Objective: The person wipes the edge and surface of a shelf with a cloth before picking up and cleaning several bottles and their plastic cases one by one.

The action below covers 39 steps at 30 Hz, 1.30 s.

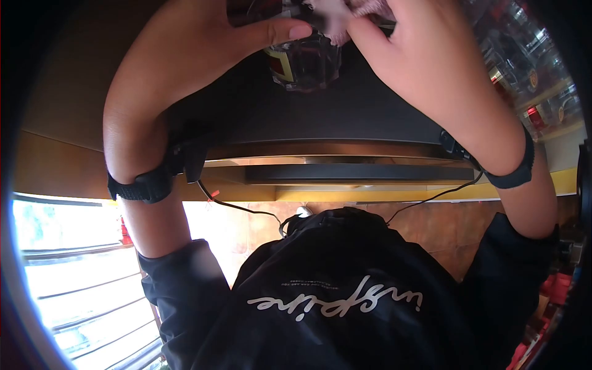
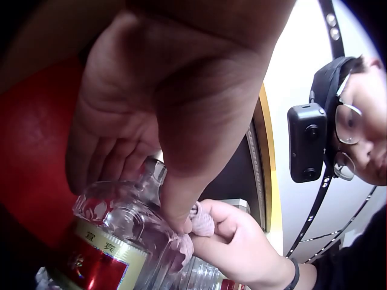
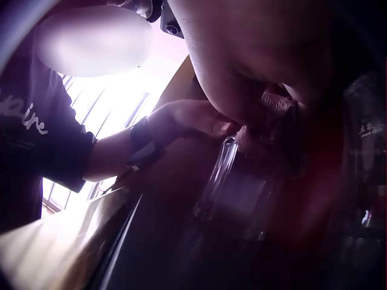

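Observation:
A clear glass bottle (image 1: 311, 68) with a red and gold label stands near the front of the dark tabletop. My left hand (image 1: 197, 40) holds it at the shoulder, the thumb on the near side and the fingers behind, as the left wrist view shows. A pinkish cloth (image 2: 202, 220) is pinched in my right hand (image 2: 239, 244) and lies against the bottle's side, close beside the left thumb. In the right wrist view the cloth (image 3: 247, 142) touches the upper part of the bottle (image 3: 233, 196). The right fingertips are partly hidden by the cloth.
Several more clear bottles (image 1: 533, 74) stand to the right. The dark tabletop (image 1: 228, 117) ends at a front edge above an open shelf (image 1: 357, 172). Behind the bottle is a red surface (image 2: 33, 139). Thin cables (image 1: 240, 208) run from both wrist straps to the body.

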Each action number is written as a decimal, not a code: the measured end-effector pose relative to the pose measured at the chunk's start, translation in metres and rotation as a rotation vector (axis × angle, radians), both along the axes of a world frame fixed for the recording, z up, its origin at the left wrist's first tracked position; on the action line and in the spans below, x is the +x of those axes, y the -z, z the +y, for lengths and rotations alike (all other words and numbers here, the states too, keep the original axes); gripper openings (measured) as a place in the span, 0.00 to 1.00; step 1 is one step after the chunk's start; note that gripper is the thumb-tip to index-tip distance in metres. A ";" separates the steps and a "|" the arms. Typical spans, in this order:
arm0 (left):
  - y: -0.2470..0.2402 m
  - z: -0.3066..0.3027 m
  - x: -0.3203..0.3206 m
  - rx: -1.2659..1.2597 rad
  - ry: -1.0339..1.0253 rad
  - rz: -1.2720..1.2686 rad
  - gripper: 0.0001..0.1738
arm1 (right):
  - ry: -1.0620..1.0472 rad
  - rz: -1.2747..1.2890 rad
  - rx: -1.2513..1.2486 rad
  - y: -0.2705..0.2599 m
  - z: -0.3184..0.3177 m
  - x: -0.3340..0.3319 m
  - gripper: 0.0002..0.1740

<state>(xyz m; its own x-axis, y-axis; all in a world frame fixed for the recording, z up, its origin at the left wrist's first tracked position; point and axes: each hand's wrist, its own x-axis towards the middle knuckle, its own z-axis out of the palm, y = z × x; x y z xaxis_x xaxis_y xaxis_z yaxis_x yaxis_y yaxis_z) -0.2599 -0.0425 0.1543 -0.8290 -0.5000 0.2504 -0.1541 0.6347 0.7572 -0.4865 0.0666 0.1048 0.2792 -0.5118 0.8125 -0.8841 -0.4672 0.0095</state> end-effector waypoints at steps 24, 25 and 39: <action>0.014 -0.021 0.004 -0.246 -0.002 -0.046 0.37 | 0.166 -0.448 0.843 0.001 0.016 0.011 0.07; 0.015 -0.022 0.004 -0.220 0.011 -0.030 0.37 | 0.047 -0.532 0.845 0.009 0.013 0.005 0.07; 0.013 -0.033 0.017 -0.228 -0.012 -0.010 0.40 | 0.038 -0.504 0.780 -0.085 0.035 0.020 0.11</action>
<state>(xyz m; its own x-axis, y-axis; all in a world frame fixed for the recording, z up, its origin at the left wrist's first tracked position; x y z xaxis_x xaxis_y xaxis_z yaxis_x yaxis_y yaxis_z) -0.2431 -0.0754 0.1411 -0.8261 -0.4416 0.3501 -0.1695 0.7872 0.5929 -0.4663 0.1013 0.1900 -0.0413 -0.9659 0.2554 -0.7133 -0.1505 -0.6845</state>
